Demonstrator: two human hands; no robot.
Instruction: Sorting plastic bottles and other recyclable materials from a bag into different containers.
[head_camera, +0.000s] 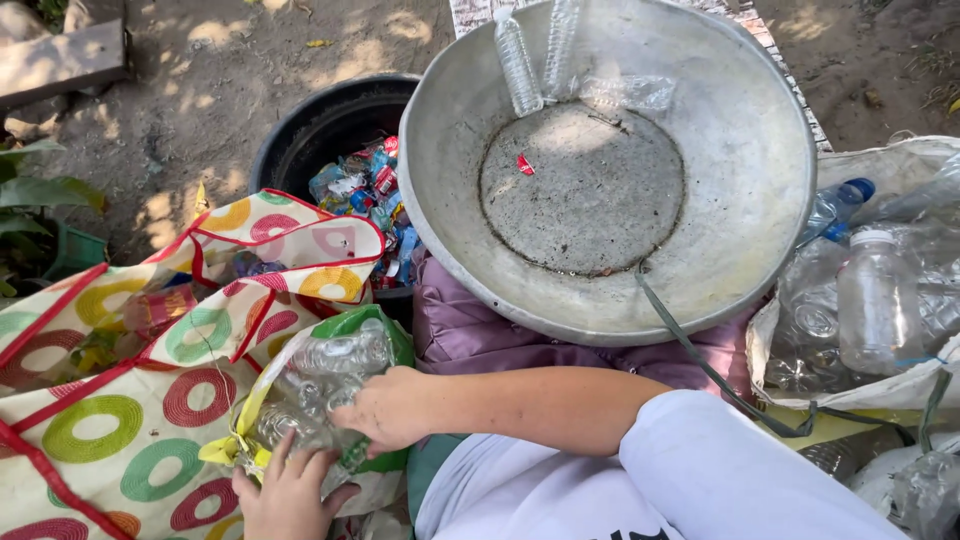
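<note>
bag in hand: clear plastic bag (325, 395) w/ green and yellow edging, stuffed w/ crushed clear bottles, near-left in scene, just right of the big ring-patterned sack (130, 400)
right hand: (385, 408) reaching across from right, fingers curled down over bag's right side, gripping film and a bottle under it; looks clamped, not spread
left hand: (290, 495) at near edge below bag, fingers spread upward, tips touching bag's underside; thumb side partly out of frame
weight: prob light, empty bottles only, bulky for its mass
stiffness: film soft and floppy, contents crackly and springy; likely to sag and shift when lifted from one point
slip: smooth film and smooth bottles, prob slick; a flat-palm hold likely to slide
fragility: low; bottles already squashed, thin film may tear on a cap or sharp fold
best hold: bunch film at green/yellow rim, or cradle from below w/ one hand and clamp top w/ other, approx as now
look: see-through, glinting, wrinkled; ribbed bottle walls visible inside, no labels made out
sack: white w/ red, green, yellow rings, red trim, mouth open toward far side
metal basin: (740, 130) wide, grey, dented, far-centre; holds two clear bottles (520, 60) at far rim, a red scrap, dusty bottom
black tub: (320, 125) far-left of basin, filled w/ coloured label scraps
white bag: (880, 385) right, full of clear bottles, one blue-capped
ground: bare dirt, dappled shade
</note>
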